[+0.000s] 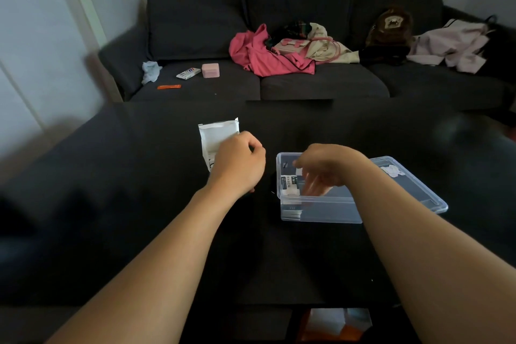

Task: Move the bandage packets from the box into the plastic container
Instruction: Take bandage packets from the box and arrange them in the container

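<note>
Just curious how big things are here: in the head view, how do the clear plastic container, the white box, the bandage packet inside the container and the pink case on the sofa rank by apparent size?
1. Plastic container
2. White box
3. Bandage packet and pink case: they look alike, and the case is farther off, so no ranking.

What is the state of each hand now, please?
Left hand: curled round the box, holding it.
Right hand: inside the container, fingers blurred; cannot tell whether it holds a packet.
</note>
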Demonstrator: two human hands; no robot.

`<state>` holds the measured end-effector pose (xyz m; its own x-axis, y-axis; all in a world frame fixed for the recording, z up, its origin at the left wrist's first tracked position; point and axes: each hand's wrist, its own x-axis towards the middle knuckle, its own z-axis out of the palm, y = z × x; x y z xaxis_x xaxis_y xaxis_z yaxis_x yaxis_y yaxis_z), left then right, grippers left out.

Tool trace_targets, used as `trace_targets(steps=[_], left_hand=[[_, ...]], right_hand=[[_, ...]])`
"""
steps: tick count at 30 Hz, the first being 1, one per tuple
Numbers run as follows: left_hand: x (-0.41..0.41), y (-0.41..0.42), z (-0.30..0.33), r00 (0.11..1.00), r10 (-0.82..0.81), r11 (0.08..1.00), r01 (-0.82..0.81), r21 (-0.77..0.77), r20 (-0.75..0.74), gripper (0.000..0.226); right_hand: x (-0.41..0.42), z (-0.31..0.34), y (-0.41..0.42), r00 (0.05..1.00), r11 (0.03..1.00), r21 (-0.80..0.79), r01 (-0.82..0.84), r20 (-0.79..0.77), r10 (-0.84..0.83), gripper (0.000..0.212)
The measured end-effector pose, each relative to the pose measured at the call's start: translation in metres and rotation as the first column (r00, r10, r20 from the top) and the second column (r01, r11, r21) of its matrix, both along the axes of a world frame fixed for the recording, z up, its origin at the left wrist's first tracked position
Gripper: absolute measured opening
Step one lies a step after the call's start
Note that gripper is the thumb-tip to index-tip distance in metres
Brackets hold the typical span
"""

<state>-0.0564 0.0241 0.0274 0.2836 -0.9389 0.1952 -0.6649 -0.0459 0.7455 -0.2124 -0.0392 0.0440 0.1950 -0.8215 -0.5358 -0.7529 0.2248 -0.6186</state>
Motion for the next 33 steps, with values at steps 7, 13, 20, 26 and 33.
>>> trace_targets(steps=[7,13,20,26,33], left_hand=[[0.008,0.005,-0.001,0.998,-0.065,0.997,0.065,-0.031,-0.003,0.013],[0.052,0.012,0.017,0.926,0.326,0.831,-0.376,-0.411,-0.188,0.011],[0.08,0.016,-0.005,0.948,0.296,0.95,-0.28,0.136,-0.117,0.035],[0.08,0.017,-0.017,0.985,0.157,0.956,-0.134,0.26,-0.072,0.02],[0.079,0.016,-0.015,0.966,0.172,0.942,-0.104,0.32,-0.192,0.02]], right_hand=[[0.015,0.006,0.002,0.99,0.998,-0.052,-0.025,-0.138,0.018,0.026],[0.035,0.02,0.001,0.973,0.738,-0.672,-0.062,0.124,0.194,0.007],[0.092,0.009,0.017,0.896,0.459,-0.786,-0.414,-0.264,0.357,0.013],[0.103,0.012,0.016,0.835,0.458,-0.7,-0.548,-0.483,0.262,0.009],[0.105,0.015,0.012,0.811,0.497,-0.644,-0.582,-0.498,0.306,0.01]])
